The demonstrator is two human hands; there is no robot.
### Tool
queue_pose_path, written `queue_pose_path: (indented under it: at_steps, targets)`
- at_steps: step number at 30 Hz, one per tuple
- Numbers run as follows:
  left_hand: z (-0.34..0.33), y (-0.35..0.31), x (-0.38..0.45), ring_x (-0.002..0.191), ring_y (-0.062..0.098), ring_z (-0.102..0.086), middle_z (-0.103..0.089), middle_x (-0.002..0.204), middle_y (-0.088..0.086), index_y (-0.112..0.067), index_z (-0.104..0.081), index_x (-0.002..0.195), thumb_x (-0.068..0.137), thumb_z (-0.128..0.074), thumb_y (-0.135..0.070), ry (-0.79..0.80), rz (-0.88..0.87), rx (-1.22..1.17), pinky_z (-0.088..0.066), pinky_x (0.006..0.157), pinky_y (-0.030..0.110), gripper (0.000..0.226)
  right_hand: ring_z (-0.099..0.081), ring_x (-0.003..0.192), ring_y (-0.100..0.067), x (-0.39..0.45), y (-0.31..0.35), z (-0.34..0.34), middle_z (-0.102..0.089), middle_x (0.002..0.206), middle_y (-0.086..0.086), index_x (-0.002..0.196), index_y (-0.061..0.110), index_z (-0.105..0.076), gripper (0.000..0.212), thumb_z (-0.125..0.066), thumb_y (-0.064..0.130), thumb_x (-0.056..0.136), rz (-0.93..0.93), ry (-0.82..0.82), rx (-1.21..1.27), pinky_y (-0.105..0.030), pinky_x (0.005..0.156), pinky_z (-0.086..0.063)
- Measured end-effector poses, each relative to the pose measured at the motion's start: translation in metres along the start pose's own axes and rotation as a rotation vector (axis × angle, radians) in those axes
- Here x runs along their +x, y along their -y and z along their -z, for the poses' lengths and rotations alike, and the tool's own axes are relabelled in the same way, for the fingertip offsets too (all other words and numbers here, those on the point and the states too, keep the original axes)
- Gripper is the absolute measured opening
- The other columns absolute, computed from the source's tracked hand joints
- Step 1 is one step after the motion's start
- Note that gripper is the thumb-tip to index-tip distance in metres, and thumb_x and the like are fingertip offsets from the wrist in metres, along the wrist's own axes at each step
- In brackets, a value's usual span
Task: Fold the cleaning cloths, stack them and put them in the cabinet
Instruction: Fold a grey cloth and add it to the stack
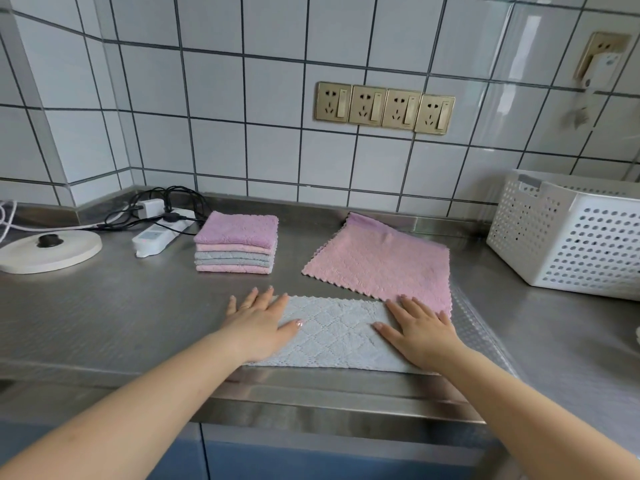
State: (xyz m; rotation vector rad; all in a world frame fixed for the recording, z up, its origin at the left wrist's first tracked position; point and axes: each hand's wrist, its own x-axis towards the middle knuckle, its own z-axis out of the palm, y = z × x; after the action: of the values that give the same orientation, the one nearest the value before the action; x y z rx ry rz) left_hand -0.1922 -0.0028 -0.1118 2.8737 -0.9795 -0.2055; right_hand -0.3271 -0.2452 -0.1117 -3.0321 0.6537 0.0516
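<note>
Steel counter (104, 317), near edge: grey cloth (332, 334), folded to a strip, lies flat under both hands — left hand (258, 323) open, palm down on its left end; right hand (420, 332) open, palm down on its right end. Behind, right: pink cloth (381, 268), lying flat, its near corner touching the right fingertips; behind, left: stack (237, 242) of folded cloths — purple on top, pink and grey beneath. Also present: white basket (568, 233) far right, power strip (159, 233) and round white base (48, 251) at left.
</note>
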Motion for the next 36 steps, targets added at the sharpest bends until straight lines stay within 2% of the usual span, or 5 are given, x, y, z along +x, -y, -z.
queue_pose_path:
  at_steps: [6,12,22,30,36]
  targets:
    - [0.007,-0.042,-0.030,0.117,0.019,-0.049,-0.061,0.121,-0.005,-0.027,-0.064,0.117,0.087,-0.047,-0.040,-0.382,-0.486,-0.037,-0.023,0.112,0.036,0.037,-0.044,0.128,-0.014,0.025,0.027,0.017,-0.050,0.139,0.010,0.122,0.033,-0.060,0.031,-0.047,0.031,0.094,0.125,-0.231,0.157,-0.041,0.109,-0.025]
    - [-0.014,-0.072,-0.038,0.063,0.009,-0.059,-0.062,0.064,-0.014,-0.035,-0.070,0.070,0.064,-0.061,-0.043,-0.443,-0.655,0.132,-0.047,0.064,0.020,0.013,-0.060,0.105,-0.017,0.043,0.072,0.023,-0.067,0.113,0.007,0.105,0.032,-0.069,0.026,-0.050,0.020,0.090,0.292,-0.125,0.095,-0.034,0.099,-0.039]
    - [-0.016,-0.053,-0.035,0.060,0.010,-0.060,-0.059,0.063,-0.012,-0.030,-0.062,0.072,0.054,-0.078,-0.025,-0.414,-0.650,0.204,-0.046,0.063,0.021,0.025,-0.058,0.098,-0.026,0.053,0.072,0.023,-0.065,0.105,-0.002,0.102,0.023,-0.060,0.026,-0.048,0.009,0.086,0.327,-0.140,-0.117,-0.029,0.079,-0.040]
    - [0.008,0.014,-0.044,0.065,0.006,-0.062,-0.060,0.068,-0.014,-0.032,-0.061,0.074,0.066,-0.040,-0.025,-0.405,-0.637,0.294,-0.050,0.063,0.021,0.023,-0.052,0.084,-0.024,0.017,0.071,0.043,-0.063,0.101,-0.005,0.104,0.017,-0.058,0.023,-0.049,0.012,0.084,0.288,0.092,-0.210,-0.028,0.068,-0.041]
    - [0.025,0.024,-0.039,0.069,0.010,-0.061,-0.061,0.071,-0.015,-0.033,-0.061,0.074,0.062,-0.071,-0.018,-0.333,-0.645,0.283,-0.051,0.068,0.027,0.022,-0.063,0.093,-0.023,-0.016,0.063,0.042,-0.069,0.099,-0.002,0.102,0.015,-0.065,0.021,-0.052,0.018,0.087,0.348,0.086,-0.136,-0.035,0.081,-0.053]
